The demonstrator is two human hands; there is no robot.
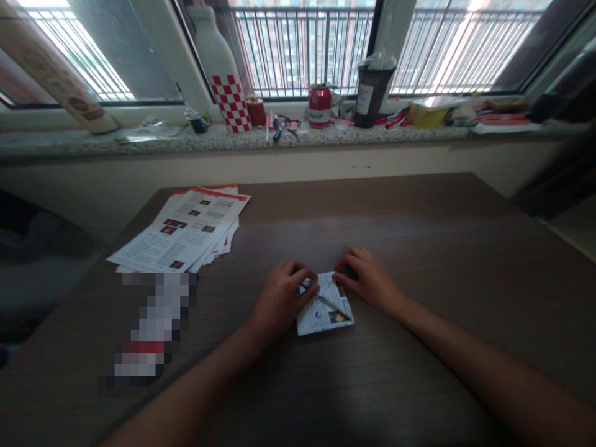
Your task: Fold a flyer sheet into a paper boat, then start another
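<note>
A small folded printed paper (326, 307) lies on the dark wooden table (419, 236) in front of me. My left hand (280, 297) rests on the paper's left part, fingers curled and pinching a fold near its top. My right hand (367, 277) presses on the paper's upper right corner, fingers bent down onto it. Both forearms reach in from the bottom edge.
A stack of printed leaflets (186, 228) lies at the table's left. A blurred-out object (153, 329) sits below it. The stone windowsill (139, 141) behind holds a red-checked bottle (223, 68), a red can (320, 105), a dark cup (372, 90) and clutter.
</note>
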